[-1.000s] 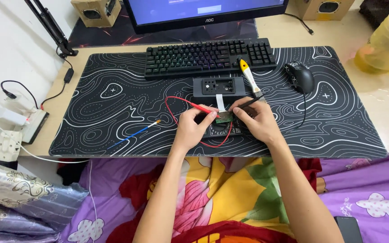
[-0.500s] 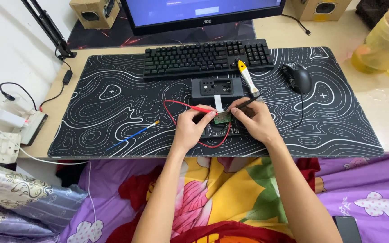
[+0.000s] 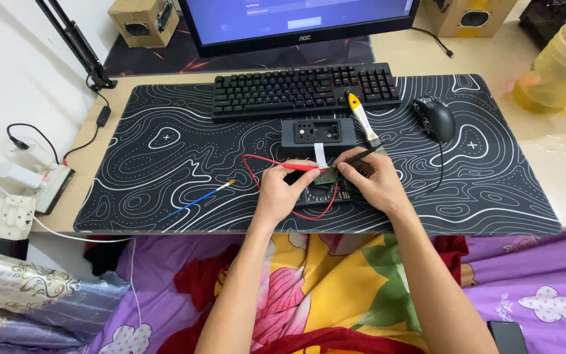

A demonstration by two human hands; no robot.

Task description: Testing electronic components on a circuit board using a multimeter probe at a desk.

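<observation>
Here, in the head view, the small circuit board [image 3: 327, 176] lies on the desk mat [image 3: 165, 164] between both hands. The left hand [image 3: 284, 190] pinches a red probe [image 3: 296, 166] pointing right; the right hand [image 3: 371, 180] pinches a black probe [image 3: 361, 155], equally near.

Two hands, the left hand [image 3: 284, 192] and the right hand [image 3: 371, 178], are working over one small green circuit board [image 3: 327, 176] on one black desk mat [image 3: 178, 141]. Two probes are showing: one red probe [image 3: 296, 166] and one black probe [image 3: 360, 156]. One keyboard [image 3: 302, 90], one mouse [image 3: 436, 118], one monitor [image 3: 302, 19] and two wooden speakers [image 3: 140, 21] are sitting nearby, along with one yellow-handled tool [image 3: 361, 119], one blue brush [image 3: 199, 200], one yellow jug [image 3: 561, 69] and one dark grey casing [image 3: 318, 133].
</observation>
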